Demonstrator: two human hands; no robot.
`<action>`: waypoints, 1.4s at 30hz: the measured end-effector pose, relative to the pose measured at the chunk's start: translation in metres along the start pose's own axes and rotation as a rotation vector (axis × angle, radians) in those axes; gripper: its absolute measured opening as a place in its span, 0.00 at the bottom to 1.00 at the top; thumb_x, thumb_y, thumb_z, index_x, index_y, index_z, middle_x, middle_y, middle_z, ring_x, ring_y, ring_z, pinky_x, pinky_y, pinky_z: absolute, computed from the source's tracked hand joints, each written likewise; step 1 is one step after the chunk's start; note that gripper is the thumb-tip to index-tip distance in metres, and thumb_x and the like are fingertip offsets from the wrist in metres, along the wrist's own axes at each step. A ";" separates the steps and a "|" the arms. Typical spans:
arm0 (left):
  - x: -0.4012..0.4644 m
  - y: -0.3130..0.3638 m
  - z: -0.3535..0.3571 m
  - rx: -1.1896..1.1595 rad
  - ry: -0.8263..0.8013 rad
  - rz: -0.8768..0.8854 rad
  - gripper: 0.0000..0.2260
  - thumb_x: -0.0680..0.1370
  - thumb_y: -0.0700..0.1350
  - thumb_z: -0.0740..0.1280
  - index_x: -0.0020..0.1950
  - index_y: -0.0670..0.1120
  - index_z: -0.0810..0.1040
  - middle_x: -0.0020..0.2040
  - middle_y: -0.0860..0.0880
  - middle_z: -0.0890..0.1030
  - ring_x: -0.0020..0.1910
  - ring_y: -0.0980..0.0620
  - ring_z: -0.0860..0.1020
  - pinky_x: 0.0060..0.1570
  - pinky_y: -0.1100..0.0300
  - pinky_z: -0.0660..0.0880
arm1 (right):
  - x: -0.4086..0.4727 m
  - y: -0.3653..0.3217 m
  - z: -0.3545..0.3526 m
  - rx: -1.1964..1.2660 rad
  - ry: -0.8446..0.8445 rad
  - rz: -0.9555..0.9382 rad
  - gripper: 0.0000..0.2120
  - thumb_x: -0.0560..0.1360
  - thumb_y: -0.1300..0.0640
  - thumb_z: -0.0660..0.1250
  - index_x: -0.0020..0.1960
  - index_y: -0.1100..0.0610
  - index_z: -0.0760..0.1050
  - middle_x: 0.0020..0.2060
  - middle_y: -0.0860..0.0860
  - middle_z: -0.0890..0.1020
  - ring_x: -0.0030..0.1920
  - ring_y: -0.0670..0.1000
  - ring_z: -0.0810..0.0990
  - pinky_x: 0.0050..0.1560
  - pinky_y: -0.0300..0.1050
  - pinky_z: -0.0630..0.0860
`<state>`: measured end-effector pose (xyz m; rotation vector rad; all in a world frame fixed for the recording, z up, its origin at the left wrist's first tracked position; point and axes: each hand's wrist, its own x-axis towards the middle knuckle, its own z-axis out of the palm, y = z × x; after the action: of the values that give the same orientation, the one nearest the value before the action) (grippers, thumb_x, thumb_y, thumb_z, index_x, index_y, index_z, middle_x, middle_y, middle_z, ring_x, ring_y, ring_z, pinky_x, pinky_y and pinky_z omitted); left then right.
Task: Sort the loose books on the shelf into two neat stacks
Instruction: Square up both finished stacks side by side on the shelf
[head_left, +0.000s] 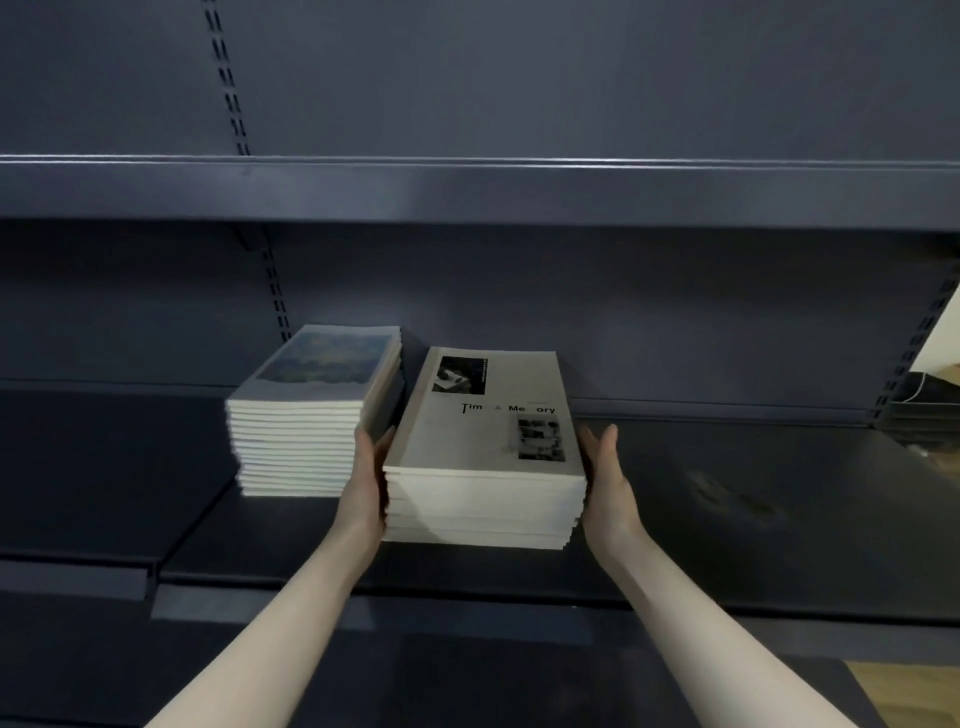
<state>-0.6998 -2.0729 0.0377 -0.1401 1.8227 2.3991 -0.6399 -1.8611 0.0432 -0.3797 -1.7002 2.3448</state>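
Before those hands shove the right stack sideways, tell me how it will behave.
The right stack is many thin books, so it is probably heavy and may shear rather than slide whole. Its lower edges already look slightly uneven. With the left hand and right hand flanking it, squeezing should keep it square.

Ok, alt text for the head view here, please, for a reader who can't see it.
Two bare hands square up the right stack of books on a dark shelf: the left hand and right hand lie flat against its sides. A second stack stands just to its left.
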 end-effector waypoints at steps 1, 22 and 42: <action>0.002 -0.002 -0.001 -0.023 0.016 -0.027 0.30 0.78 0.67 0.48 0.71 0.51 0.69 0.58 0.47 0.80 0.54 0.49 0.78 0.52 0.54 0.73 | 0.001 0.003 -0.001 0.017 0.002 0.034 0.31 0.78 0.35 0.46 0.75 0.50 0.62 0.65 0.52 0.76 0.65 0.51 0.74 0.68 0.49 0.68; 0.023 -0.008 -0.001 -0.095 -0.080 -0.089 0.21 0.79 0.60 0.56 0.60 0.47 0.76 0.46 0.47 0.81 0.52 0.47 0.77 0.62 0.57 0.68 | 0.010 0.024 0.016 0.147 0.070 0.099 0.32 0.76 0.31 0.47 0.60 0.51 0.78 0.51 0.52 0.85 0.54 0.53 0.82 0.58 0.50 0.75; 0.002 -0.024 -0.007 0.274 -0.081 0.542 0.34 0.69 0.61 0.61 0.73 0.51 0.64 0.65 0.49 0.76 0.64 0.56 0.74 0.59 0.75 0.68 | -0.004 0.037 0.041 -0.210 0.435 -0.470 0.20 0.84 0.52 0.48 0.72 0.57 0.67 0.67 0.50 0.74 0.69 0.47 0.70 0.71 0.44 0.65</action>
<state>-0.6980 -2.0728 0.0123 0.5352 2.3610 2.3671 -0.6511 -1.9101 0.0200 -0.4303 -1.6066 1.6217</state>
